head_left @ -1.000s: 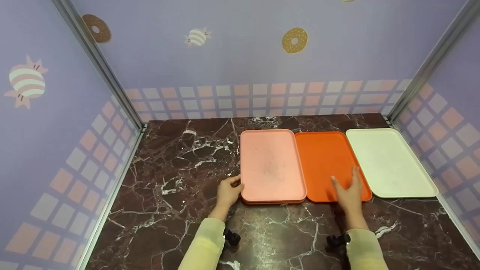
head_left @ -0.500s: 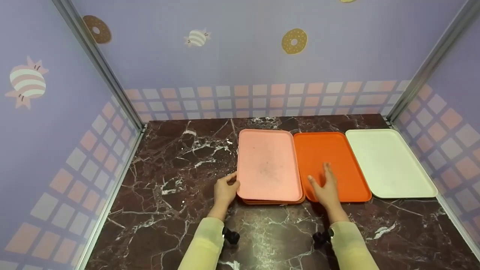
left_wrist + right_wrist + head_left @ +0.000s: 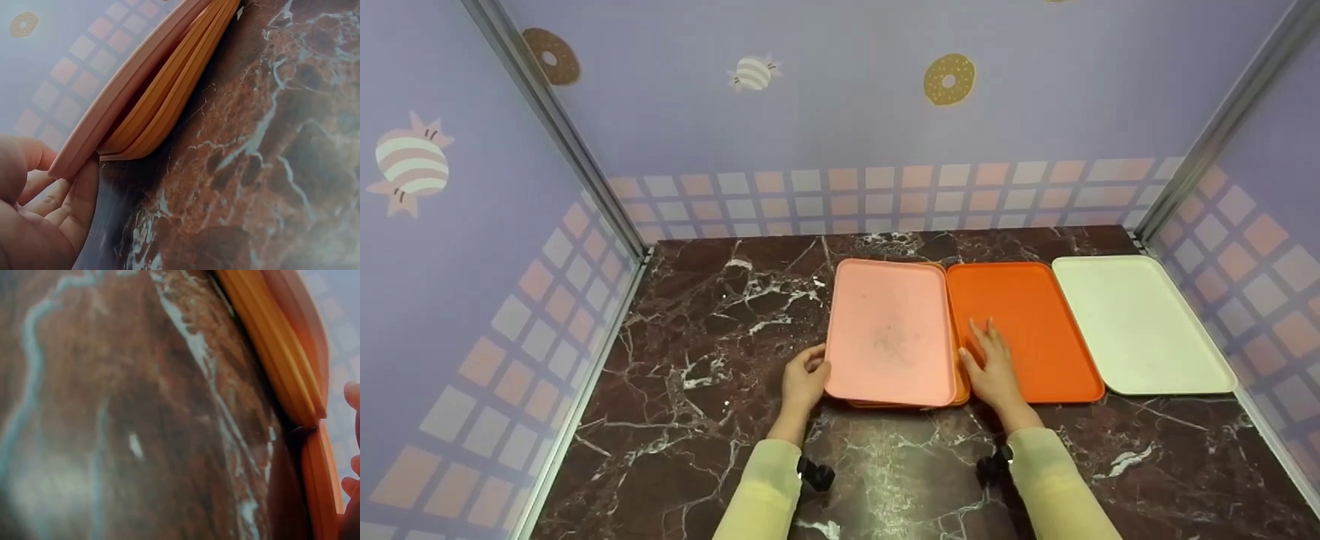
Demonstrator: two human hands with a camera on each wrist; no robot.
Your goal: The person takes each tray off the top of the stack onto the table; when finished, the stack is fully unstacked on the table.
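The pink tray [image 3: 891,330] lies slightly askew on top of yellow-orange trays [image 3: 962,386], whose edges show at its right and front. My left hand [image 3: 804,382] pinches its left edge near the front corner. In the left wrist view, that hand [image 3: 42,208] has thumb and fingers on the pink rim [image 3: 90,126], which stands a little off the orange trays [image 3: 169,95] beneath. My right hand [image 3: 994,373], fingers spread, is over the left part of the red-orange tray [image 3: 1031,322], beside the stack's right edge; whether it touches is unclear.
A pale green-white tray [image 3: 1140,322] lies to the right of the red-orange one, close to the right wall. Dark marbled tabletop [image 3: 720,337] extends to the left and in front. Patterned panels [image 3: 840,112] enclose the back and both sides.
The pink tray has shifted left and turned slightly with my left hand, uncovering more of the trays below. My right hand has moved left across the red-orange tray toward the stack.
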